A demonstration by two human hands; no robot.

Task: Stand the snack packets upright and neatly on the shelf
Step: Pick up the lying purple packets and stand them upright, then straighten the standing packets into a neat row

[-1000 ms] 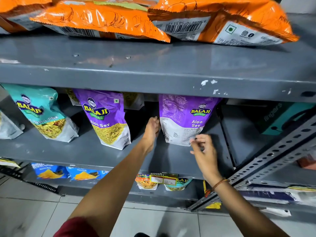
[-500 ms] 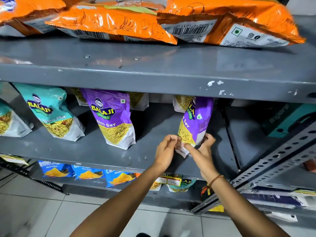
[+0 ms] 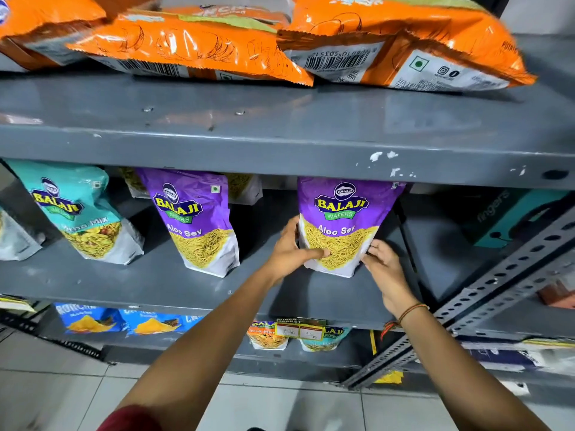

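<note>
A purple Aloo Sev packet [image 3: 345, 219] stands upright on the grey middle shelf [image 3: 161, 284], its front facing me. My left hand [image 3: 291, 248] grips its lower left side, thumb across the front. My right hand [image 3: 384, 264] touches its lower right edge with the fingers bent. A second purple Aloo Sev packet [image 3: 196, 219] stands to the left, and a teal mix packet [image 3: 77, 213] stands further left. More packets sit behind them, mostly hidden.
Orange packets [image 3: 199, 48] lie flat on the top shelf [image 3: 280, 126], overhanging its front. A teal box [image 3: 510, 219] sits at the right beyond a slotted metal upright [image 3: 497, 287]. Blue packets [image 3: 93, 318] and small packets [image 3: 267, 335] stand on the lower shelf, behind price tags [image 3: 300, 331].
The right purple packet was back-side out, then edge-on, and now faces front and stands upright. Both hands moved from its bottom corner to its two lower sides.
</note>
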